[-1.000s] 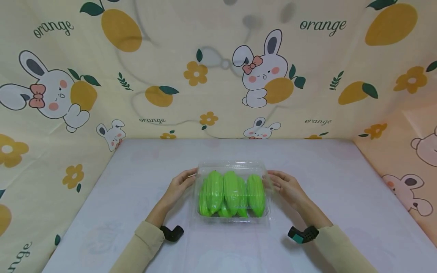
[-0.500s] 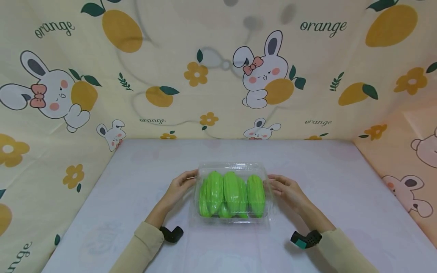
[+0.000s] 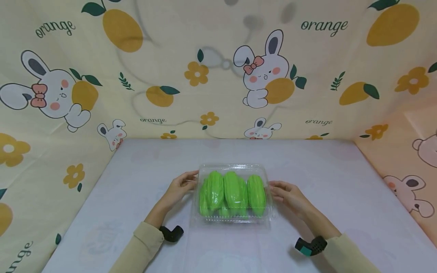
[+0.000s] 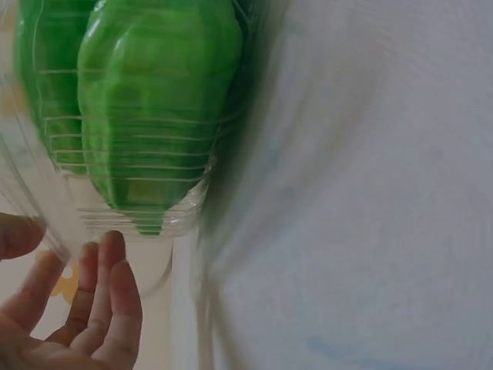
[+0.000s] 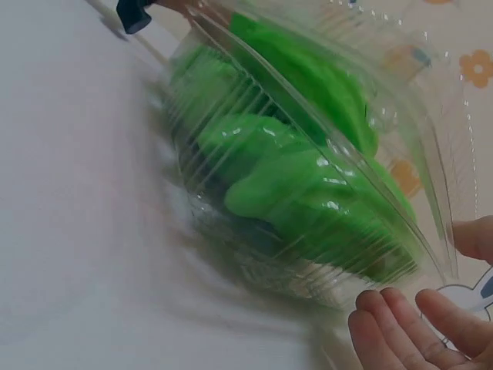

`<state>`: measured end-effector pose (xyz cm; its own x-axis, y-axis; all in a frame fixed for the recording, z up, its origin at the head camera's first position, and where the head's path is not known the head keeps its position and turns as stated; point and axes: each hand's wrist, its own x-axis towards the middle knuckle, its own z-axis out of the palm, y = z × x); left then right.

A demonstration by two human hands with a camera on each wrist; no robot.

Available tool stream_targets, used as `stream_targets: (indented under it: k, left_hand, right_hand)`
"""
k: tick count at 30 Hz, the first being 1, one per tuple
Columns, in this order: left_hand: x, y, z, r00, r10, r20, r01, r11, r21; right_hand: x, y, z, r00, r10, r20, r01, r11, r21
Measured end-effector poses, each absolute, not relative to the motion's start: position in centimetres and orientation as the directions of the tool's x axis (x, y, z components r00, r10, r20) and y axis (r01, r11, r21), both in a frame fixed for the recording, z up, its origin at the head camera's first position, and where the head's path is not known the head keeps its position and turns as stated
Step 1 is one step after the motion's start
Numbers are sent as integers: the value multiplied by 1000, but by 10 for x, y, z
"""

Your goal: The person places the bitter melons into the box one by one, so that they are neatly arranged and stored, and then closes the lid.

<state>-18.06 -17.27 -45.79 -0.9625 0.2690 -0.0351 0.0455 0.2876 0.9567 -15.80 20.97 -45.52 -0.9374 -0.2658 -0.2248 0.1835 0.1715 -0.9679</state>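
A clear plastic clamshell box (image 3: 235,220) lies on the white table before me. Several glossy, bright green, elongated ribbed fruits or vegetables (image 3: 233,191) are inside, some partly under others. My left hand (image 3: 177,189) is at the box's left side. In the left wrist view its thumb and index finger pinch the rim near a corner, the other fingers bent beside it. At the right side, my right hand (image 3: 291,195) holds the rim between thumb and index finger, as the right wrist view shows. Whether the lid is fully pressed down is hard to tell.
The white table (image 3: 153,155) reaches back to a cream cloth (image 3: 218,94) printed with rabbits, oranges and flowers. Similar cloth borders the left and right sides. A black wrist device (image 3: 172,234) sits on my left wrist, another black device (image 3: 310,245) on my right.
My right hand has slid toward me along the box's right side. The lid's far edge has shifted slightly toward me, and its ridged front edge shows more. My left hand has barely moved.
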Motion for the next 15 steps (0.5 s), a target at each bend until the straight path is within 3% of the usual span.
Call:
stream_targets:
  k: [8, 15]
  left_hand:
    - [-180, -170, -457, -969, 244, -32, 39, 282, 959]
    - [-181, -167, -457, -979, 202, -39, 18, 272, 962]
  right_hand:
    - [-151, 211, -452, -928, -283, -244, 191, 201, -961]
    - [-147, 216, -444, -891, -383, -242, 169, 213, -962]
